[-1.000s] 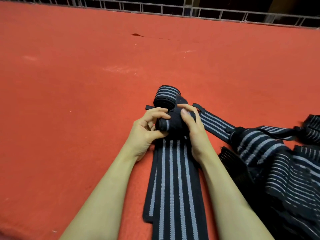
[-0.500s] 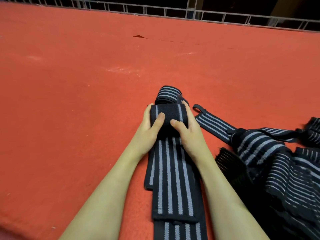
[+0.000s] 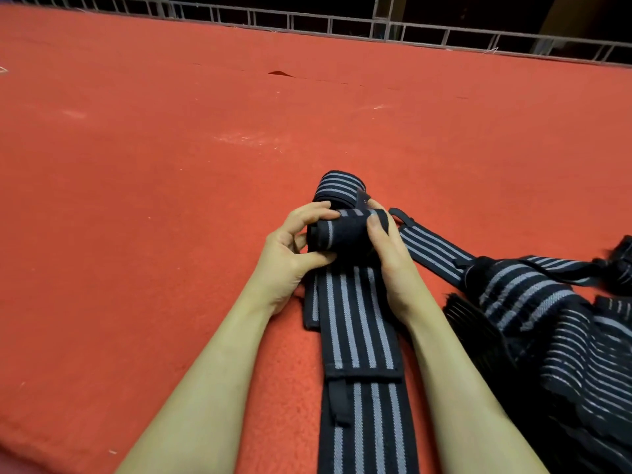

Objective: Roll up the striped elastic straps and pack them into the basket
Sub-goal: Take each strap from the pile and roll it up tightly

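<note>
Both hands hold the rolled end of a black strap with grey stripes [image 3: 342,236] just above the red mat. My left hand [image 3: 290,254] grips the roll's left end, fingers over the top and thumb beneath. My right hand [image 3: 390,254] grips its right end, thumb on top. The strap's flat tail [image 3: 355,323] runs toward me across the mat. A finished striped roll [image 3: 337,188] lies right behind the held one. No basket is in view.
A heap of loose striped straps [image 3: 547,319] covers the right side, one strap [image 3: 434,249] reaching toward my right hand. The red mat [image 3: 136,200] spreads wide to the left and ahead. A metal railing [image 3: 342,25] borders its far edge.
Over the last second the roll took in more strap, so it is thicker and the tail shorter. Half a second ago both hands pressed it to the mat; now they hold it slightly raised.
</note>
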A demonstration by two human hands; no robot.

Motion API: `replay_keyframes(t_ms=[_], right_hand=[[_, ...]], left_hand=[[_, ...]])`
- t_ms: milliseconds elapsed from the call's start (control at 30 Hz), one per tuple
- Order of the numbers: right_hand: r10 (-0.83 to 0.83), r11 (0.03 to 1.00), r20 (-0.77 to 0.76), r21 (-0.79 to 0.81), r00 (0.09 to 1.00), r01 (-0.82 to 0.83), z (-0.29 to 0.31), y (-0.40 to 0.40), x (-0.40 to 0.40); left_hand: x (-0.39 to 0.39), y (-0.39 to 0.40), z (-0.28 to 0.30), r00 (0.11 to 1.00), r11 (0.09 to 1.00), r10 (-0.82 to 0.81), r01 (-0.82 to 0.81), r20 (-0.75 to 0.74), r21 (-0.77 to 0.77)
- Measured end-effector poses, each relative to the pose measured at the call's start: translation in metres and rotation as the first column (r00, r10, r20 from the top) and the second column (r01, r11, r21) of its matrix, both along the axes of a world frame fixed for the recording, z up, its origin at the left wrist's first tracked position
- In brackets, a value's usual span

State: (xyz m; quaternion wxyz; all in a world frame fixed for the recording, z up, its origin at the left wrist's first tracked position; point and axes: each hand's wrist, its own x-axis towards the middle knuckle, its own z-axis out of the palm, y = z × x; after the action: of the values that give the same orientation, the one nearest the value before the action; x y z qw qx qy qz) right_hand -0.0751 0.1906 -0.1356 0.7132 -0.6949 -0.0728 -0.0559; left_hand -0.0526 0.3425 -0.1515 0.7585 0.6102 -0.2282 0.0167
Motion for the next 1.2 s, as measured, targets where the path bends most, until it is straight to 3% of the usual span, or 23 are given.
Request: replay_keyframes(t_ms=[200,333,400,467,667,867,1067,1200], right_hand=[[-0.043,0.999,-0.009,0.015,0.999,0.043,-0.002,-0.005,0.001],[-0.137,0.990,0.036,0.025,0.990,0.136,-0.004,0.001,0.001],[-0.200,0.979,0.079,-0.030,0.977,0.203,-0.004,0.005,0.001],[-0.204,0.972,0.125,-0.094,0.971,0.217,-0.006,0.009,0.001],[-0.145,0.961,0.177,-0.207,0.974,0.181,-0.004,0.005,-0.003],[-0.069,0.967,0.126,-0.235,0.990,0.097,-0.003,-0.002,0.002],[-0.074,0.995,0.094,-0.054,0.993,0.079,-0.006,-0.007,-0.001],[-0.020,0.999,0.053,-0.042,0.998,0.022,-0.004,-0.010,0.000]], left_hand=[[-0.005,-0.004,0.004,0.990,0.990,-0.134,0.131,-0.049,-0.062],[-0.004,-0.014,0.001,0.982,0.997,0.023,-0.010,-0.185,0.073],[-0.004,-0.018,-0.001,0.988,0.981,0.101,-0.080,-0.113,0.179],[-0.003,-0.019,0.000,0.989,0.976,0.131,-0.118,-0.063,0.183],[-0.003,-0.016,-0.001,0.995,0.970,0.093,-0.083,-0.033,0.227],[0.003,-0.009,0.003,0.985,0.936,0.172,-0.157,-0.021,0.316],[0.008,-0.002,-0.002,0.970,0.986,0.096,-0.062,-0.223,0.157],[0.009,0.001,-0.002,0.984,0.995,0.086,-0.076,-0.155,0.070]])
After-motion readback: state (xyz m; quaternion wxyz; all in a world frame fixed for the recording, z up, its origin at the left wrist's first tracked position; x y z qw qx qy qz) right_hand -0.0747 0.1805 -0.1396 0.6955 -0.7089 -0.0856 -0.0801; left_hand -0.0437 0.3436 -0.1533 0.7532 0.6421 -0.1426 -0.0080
